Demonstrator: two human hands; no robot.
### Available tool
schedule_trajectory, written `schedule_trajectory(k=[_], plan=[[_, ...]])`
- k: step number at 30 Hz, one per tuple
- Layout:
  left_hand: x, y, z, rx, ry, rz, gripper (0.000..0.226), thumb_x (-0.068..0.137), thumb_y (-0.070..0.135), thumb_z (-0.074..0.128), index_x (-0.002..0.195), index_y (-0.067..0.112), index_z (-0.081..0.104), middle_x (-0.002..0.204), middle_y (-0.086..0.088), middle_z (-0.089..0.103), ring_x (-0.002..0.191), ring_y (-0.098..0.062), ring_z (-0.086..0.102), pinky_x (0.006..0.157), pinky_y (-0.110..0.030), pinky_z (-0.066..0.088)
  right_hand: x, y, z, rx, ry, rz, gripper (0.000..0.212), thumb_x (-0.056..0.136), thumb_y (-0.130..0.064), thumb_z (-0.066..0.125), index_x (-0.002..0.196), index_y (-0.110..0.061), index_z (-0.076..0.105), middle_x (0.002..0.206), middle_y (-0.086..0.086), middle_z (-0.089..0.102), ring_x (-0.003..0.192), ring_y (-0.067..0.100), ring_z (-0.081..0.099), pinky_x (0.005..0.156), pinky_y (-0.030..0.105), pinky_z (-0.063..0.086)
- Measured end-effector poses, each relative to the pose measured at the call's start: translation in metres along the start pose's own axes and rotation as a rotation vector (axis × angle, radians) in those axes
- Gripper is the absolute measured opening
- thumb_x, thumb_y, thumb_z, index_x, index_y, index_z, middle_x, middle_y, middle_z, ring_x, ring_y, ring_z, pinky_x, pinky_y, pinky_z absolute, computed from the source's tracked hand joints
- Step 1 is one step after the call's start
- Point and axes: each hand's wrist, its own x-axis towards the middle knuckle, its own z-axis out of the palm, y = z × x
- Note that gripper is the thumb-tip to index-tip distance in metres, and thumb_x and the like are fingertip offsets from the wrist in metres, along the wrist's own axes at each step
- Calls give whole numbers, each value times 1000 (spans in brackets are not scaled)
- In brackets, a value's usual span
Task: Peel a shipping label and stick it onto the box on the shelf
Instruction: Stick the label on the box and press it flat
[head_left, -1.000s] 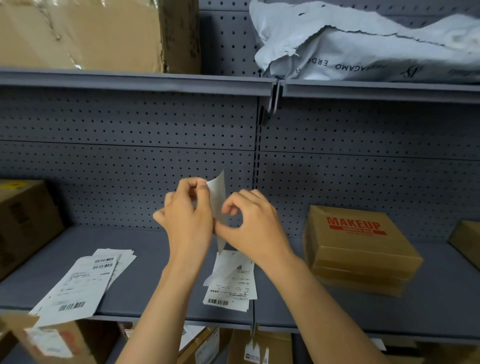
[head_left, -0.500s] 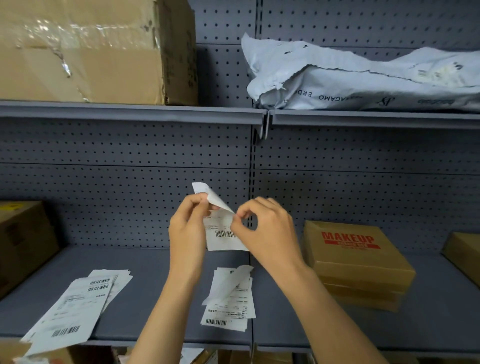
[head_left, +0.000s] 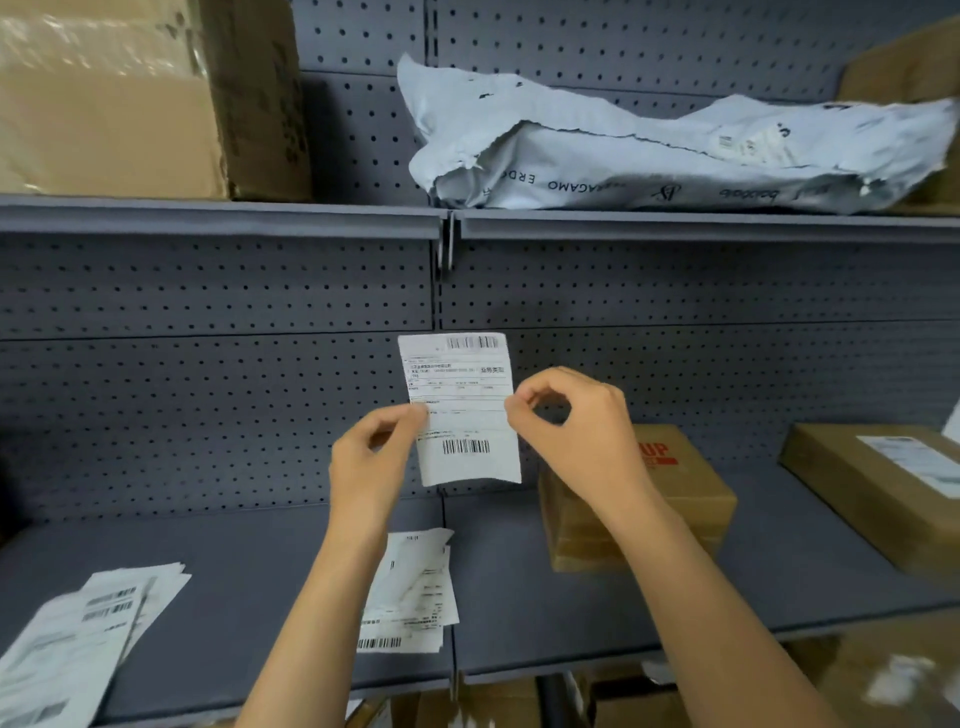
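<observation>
Since half a second back the shipping label (head_left: 461, 410) has gone from curled and half-turned to flat, upright and print-side toward the camera, raised before the pegboard back panel (head_left: 208, 405) above the middle shelf (head_left: 519, 597). Left hand (head_left: 371, 467) pinches its left edge, right hand (head_left: 576, 426) its right edge, each thumb and forefinger closed on the paper, other fingers loosely curled; likely held taut so the sticky back stays off everything. Target box (head_left: 670, 493) sits just right, toward the shelf's back edge, unlabelled on top.
</observation>
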Motion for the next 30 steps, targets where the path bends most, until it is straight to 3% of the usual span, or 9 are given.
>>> schedule_trajectory(k=[3,6,14,18,21,24,28,30], plan=[[-5,-1,16,-45,-81,-20,6,92,27,73,91,24,79,87,19,78,76,15,67,64,-1,46,0,14,-16,0,7,140,6,86,-22,71,80,-22,73,76,-16,69,78,2,64,69,15,51],[-9,-3,33,-47,-143,-40,9,90,29,76,90,20,80,82,19,78,71,16,66,59,1,45,0,27,-30,48,-5,295,12,91,-28,67,89,-18,73,85,-12,72,80,2,63,69,17,49],[-14,-3,90,-12,-262,-78,8,88,27,78,95,23,79,76,28,76,74,20,67,62,1,44,1,66,-70,138,10,510,21,97,-33,57,101,-19,72,103,-7,72,99,10,65,76,22,47],[-10,-8,123,51,-217,-70,12,85,37,79,89,26,81,79,24,76,78,9,68,74,-12,45,9,96,-85,124,14,501,22,96,-34,57,102,-18,72,103,-6,73,98,10,65,73,21,46],[-3,-11,150,92,-173,-91,18,85,41,77,79,24,79,83,12,77,74,-3,62,63,-9,47,22,121,-97,101,-28,502,21,95,-34,58,98,-19,73,102,-5,73,96,10,65,74,21,48],[3,-14,179,146,-127,-102,23,86,41,76,73,22,75,78,-4,71,73,-12,58,63,-20,46,32,147,-107,90,-67,506,20,95,-33,59,97,-19,74,99,-5,73,95,9,65,77,22,48],[5,-23,213,245,-83,-122,23,84,38,75,66,24,71,46,18,55,59,-11,50,66,-28,43,44,179,-118,85,-98,507,19,92,-30,62,92,-17,75,91,-5,74,89,11,67,71,23,49],[7,-29,220,333,-40,-114,25,76,46,73,59,28,70,43,19,55,62,-13,55,79,-34,48,50,190,-121,67,-118,509,16,89,-29,64,88,-19,76,85,-10,73,83,7,66,64,19,46]])
